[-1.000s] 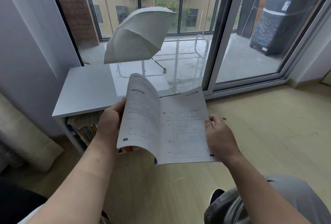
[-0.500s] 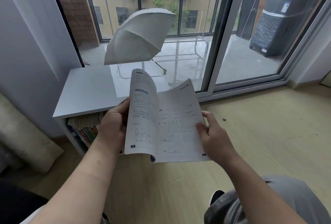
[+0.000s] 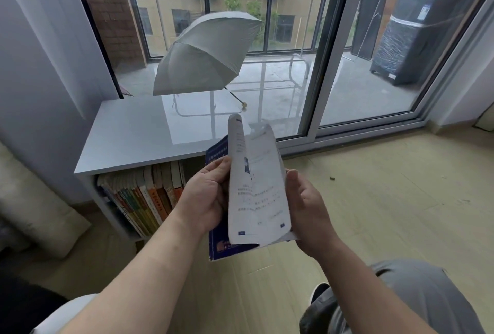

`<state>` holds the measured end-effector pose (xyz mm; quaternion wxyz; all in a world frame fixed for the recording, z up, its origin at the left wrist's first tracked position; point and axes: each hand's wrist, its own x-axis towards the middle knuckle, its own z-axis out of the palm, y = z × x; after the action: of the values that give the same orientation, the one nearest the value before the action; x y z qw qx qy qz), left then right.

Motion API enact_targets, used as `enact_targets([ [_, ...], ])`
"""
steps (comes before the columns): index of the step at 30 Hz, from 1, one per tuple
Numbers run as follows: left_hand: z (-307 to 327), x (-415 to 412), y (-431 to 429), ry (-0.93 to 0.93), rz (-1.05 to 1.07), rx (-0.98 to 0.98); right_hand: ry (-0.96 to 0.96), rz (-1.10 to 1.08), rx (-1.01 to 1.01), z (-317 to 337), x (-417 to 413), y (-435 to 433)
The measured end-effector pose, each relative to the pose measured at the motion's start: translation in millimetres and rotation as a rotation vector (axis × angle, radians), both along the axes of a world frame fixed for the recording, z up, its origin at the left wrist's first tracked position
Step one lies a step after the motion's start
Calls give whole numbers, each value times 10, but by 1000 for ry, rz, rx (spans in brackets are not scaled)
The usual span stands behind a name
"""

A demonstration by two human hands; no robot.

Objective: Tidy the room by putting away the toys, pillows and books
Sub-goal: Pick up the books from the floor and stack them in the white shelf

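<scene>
The hands both grip the book (image 3: 257,189) above the wood floor (image 3: 379,216) — left hand (image 3: 205,196) at its blue cover, right hand (image 3: 307,212) behind the pages — print too blurred to read. Left, a grey counter (image 3: 133,133) over shelved books (image 3: 144,200); glass doors (image 3: 361,71) beyond.

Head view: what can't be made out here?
Head view:
- Print in the book: blurred.
- Titles on the shelved books: too small.
- Right end of the shelf: hidden by the left hand and book.
- Fingers of the right hand: behind the pages.
</scene>
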<state>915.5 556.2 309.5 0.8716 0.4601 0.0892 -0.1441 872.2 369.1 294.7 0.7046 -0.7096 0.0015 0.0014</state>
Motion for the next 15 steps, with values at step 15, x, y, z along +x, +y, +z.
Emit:
enact_targets([
  [15, 130, 133, 409, -70, 87, -62, 183, -107, -274, -117, 179, -288],
])
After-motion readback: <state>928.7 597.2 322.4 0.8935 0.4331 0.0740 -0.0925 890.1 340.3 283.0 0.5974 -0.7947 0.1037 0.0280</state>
